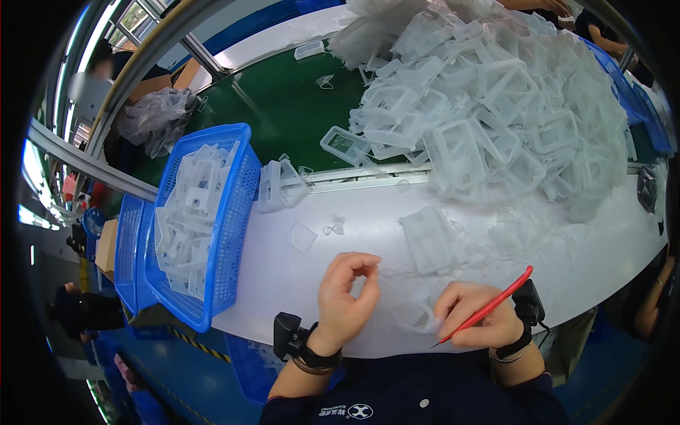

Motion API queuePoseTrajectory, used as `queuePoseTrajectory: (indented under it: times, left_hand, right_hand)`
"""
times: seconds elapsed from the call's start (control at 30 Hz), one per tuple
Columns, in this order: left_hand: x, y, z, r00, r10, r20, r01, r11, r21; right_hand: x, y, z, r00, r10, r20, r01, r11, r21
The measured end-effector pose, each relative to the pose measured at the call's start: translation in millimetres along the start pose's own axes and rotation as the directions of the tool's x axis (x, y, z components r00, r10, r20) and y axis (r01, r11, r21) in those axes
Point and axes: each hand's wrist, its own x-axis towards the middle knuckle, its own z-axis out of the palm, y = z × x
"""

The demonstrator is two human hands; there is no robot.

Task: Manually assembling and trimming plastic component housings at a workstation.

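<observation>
My right hand is closed around a slim red pen-shaped tool, its thin dark tip pointing down toward the table's near edge. To its left, my left hand is curled, thumb and forefinger brought close together. Anything between those fingertips is too faint to make out. A translucent plastic piece lies between the two hands, beside the right fingers, its outline hard to see against the white table. Just beyond the hands is a frosted rectangular plastic part.
A large heap of translucent plastic frames covers the back right, over a green belt. At left, a blue basket holds similar parts. Plastic scraps and loose frames lie nearby. Other people are around the edges.
</observation>
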Motion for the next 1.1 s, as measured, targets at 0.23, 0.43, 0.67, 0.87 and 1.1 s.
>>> queuePoseTrajectory:
  times: [0.23,0.43,0.67,0.87,1.1]
  left_hand:
    - [8.9,-37.2,-70.0,0.991,0.092,-0.094,0.033,0.521,0.853]
    - [3.8,42.1,-2.5,0.945,0.239,0.222,-0.276,0.949,0.151]
    - [-15.8,32.2,8.7,0.973,0.014,0.229,0.046,0.966,-0.255]
    - [-22.5,35.3,12.7,0.923,-0.231,0.307,0.365,0.774,-0.518]
    - [-23.4,36.0,12.0,0.938,-0.178,0.297,0.314,0.799,-0.512]
  right_hand:
    - [-23.2,-0.1,-23.7,0.815,-0.223,-0.535,0.487,0.764,0.423]
    - [-1.7,13.0,4.8,0.882,0.139,-0.45,0.017,0.945,0.326]
    - [-0.3,-2.1,19.8,0.887,0.119,-0.446,-0.022,0.976,0.218]
    - [11.5,0.0,24.0,0.889,-0.269,-0.371,0.082,0.89,-0.448]
    - [14.1,2.3,26.0,0.893,-0.269,-0.361,0.076,0.88,-0.468]
